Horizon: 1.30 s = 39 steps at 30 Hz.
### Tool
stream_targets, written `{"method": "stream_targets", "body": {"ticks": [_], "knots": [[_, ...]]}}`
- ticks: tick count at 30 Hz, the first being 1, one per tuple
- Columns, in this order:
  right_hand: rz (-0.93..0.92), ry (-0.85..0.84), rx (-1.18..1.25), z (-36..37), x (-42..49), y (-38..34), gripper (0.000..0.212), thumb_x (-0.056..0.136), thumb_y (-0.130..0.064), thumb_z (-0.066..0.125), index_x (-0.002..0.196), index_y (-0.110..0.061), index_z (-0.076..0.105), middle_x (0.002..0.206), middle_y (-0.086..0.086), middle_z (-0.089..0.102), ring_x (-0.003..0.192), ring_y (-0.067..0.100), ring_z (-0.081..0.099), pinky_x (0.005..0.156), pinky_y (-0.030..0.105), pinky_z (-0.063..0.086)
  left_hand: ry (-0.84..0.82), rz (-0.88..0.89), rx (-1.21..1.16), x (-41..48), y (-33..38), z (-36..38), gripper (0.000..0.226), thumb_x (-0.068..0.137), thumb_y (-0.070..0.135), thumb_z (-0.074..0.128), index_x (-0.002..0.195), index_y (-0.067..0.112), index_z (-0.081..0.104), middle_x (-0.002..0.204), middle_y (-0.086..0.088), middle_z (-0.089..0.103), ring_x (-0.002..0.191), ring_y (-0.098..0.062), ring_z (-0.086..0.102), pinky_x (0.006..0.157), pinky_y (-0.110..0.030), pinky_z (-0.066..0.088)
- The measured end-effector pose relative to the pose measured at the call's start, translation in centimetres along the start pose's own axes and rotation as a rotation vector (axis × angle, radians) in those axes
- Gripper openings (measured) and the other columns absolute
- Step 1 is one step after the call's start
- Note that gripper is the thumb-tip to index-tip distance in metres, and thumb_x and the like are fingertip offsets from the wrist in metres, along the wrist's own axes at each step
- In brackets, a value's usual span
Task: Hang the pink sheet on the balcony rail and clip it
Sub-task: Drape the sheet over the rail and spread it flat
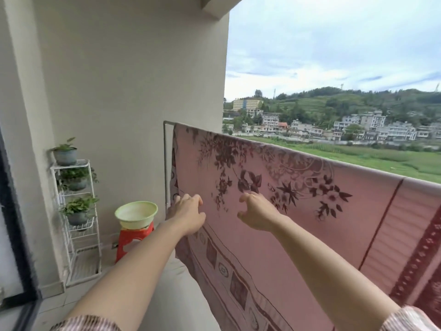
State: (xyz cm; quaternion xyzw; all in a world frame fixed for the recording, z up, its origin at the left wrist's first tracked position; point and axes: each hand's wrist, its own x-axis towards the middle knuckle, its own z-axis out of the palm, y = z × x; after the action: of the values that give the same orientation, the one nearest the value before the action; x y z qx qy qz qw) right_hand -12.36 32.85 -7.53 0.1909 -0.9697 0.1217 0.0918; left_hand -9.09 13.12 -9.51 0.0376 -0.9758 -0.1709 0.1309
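Both hands reach forward on bare forearms toward the pink sheet (274, 235). Left hand (187, 215) lies at the sheet's left edge with knuckles up and fingers curled over the cloth near that edge; whether the fingers actually pinch the fabric cannot be told, since the fingertips are hidden. Right hand (256, 212), at about 3 o'clock from the left one and just apart from it, is held open in a loose claw, fingers spread and bent, in front of the sheet's face; it grips nothing, and whether its fingertips touch the cloth is unclear.

The pink sheet is draped over the balcony rail (168, 122), hanging down the inner side, its dark floral print at about 1 o'clock from the right hand and a patterned border running along its lower edge. The rail's bare left corner and post show just past the sheet's left edge, at 12 o'clock from the left hand.

At 9 o'clock from the left hand, a pale green basin (136, 213) sits on a red stool (133, 240). Farther out the same way, a white wire rack (76, 223) stands against the wall, holding three potted plants (76, 209).
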Motion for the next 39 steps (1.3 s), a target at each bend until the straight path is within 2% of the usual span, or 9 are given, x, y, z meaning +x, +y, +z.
{"method": "stream_targets", "body": {"ticks": [3,6,10,15,19,24,28,33,39], "knots": [[-0.044,0.033,-0.049,0.7,7.6,-0.4,0.04,0.088,-0.026,0.056,0.123,-0.007,0.051,0.126,0.012,0.053,0.117,0.03,0.046,0.095,0.041,0.044,0.019,0.008,0.048,6.4,-2.5,0.3,0.036,0.089,0.028,0.046,0.125,0.023,0.048,0.132,-0.005,0.047,0.126,-0.026,0.035,0.098,-0.044,0.04],[-0.061,0.044,-0.076,1.0,15.2,-1.3,0.033,0.087,-0.024,0.054,0.114,-0.006,0.052,0.118,0.012,0.054,0.113,0.031,0.048,0.089,0.04,0.046,0.043,0.011,0.086,12.7,-5.4,-0.2,0.036,0.09,0.027,0.045,0.125,0.021,0.048,0.132,-0.006,0.047,0.125,-0.027,0.036,0.095,-0.042,0.039],[-0.079,0.072,-0.103,3.0,24.6,-3.9,0.042,0.093,-0.035,0.048,0.122,-0.006,0.05,0.125,0.012,0.053,0.116,0.031,0.047,0.094,0.044,0.045,0.127,-0.028,0.105,20.7,-10.0,-1.1,0.04,0.089,0.026,0.045,0.129,0.019,0.043,0.133,-0.006,0.047,0.124,-0.027,0.037,0.094,-0.043,0.039],[-0.109,0.125,-0.195,6.7,35.1,-7.2,0.044,0.093,-0.041,0.046,0.122,-0.008,0.048,0.127,0.011,0.052,0.119,0.03,0.046,0.093,0.043,0.042,0.142,-0.111,0.123,30.2,-16.3,-0.7,0.044,0.091,0.027,0.042,0.133,0.017,0.038,0.136,-0.009,0.045,0.126,-0.028,0.037,0.095,-0.044,0.038],[-0.113,0.154,-0.215,9.0,44.0,-9.7,0.05,0.09,-0.041,0.053,0.128,-0.011,0.046,0.13,0.008,0.051,0.122,0.028,0.045,0.097,0.043,0.04,0.147,-0.077,0.123,38.2,-21.8,0.0,0.048,0.088,0.028,0.045,0.134,0.017,0.034,0.134,-0.01,0.045,0.123,-0.029,0.039,0.093,-0.044,0.04],[-0.092,0.218,-0.265,10.2,55.1,-12.7,0.049,0.089,-0.042,0.055,0.126,-0.01,0.047,0.129,0.008,0.053,0.122,0.027,0.044,0.097,0.042,0.039,0.118,-0.053,0.107,49.1,-28.3,-0.7,0.054,0.089,0.03,0.045,0.139,0.019,0.028,0.135,-0.011,0.043,0.125,-0.03,0.037,0.094,-0.044,0.039],[-0.056,0.283,-0.297,9.6,63.7,-14.2,0.05,0.088,-0.042,0.055,0.126,-0.01,0.048,0.129,0.009,0.053,0.124,0.027,0.041,0.1,0.042,0.037,0.152,-0.054,-0.031,58.3,-32.0,-1.9,0.055,0.09,0.029,0.044,0.141,0.018,0.027,0.138,-0.011,0.042,0.128,-0.029,0.035,0.098,-0.044,0.038],[-0.034,0.337,-0.325,8.8,73.0,-14.9,0.049,0.089,-0.038,0.054,0.128,-0.01,0.048,0.131,0.008,0.052,0.125,0.026,0.04,0.102,0.041,0.035,0.118,-0.011,-0.162,67.7,-34.5,-0.8,0.056,0.092,0.03,0.043,0.144,0.016,0.027,0.145,-0.008,0.037,0.134,-0.027,0.03,0.104,-0.043,0.035],[-0.011,0.286,-0.339,8.8,82.3,-14.5,0.048,0.092,-0.032,0.049,0.136,-0.013,0.044,0.135,0.009,0.05,0.128,0.026,0.038,0.103,0.043,0.035,0.105,0.035,-0.322,77.9,-35.8,1.6,0.051,0.095,0.026,0.038,0.143,0.012,0.035,0.149,-0.009,0.038,0.138,-0.027,0.03,0.11,-0.038,0.029]]}}
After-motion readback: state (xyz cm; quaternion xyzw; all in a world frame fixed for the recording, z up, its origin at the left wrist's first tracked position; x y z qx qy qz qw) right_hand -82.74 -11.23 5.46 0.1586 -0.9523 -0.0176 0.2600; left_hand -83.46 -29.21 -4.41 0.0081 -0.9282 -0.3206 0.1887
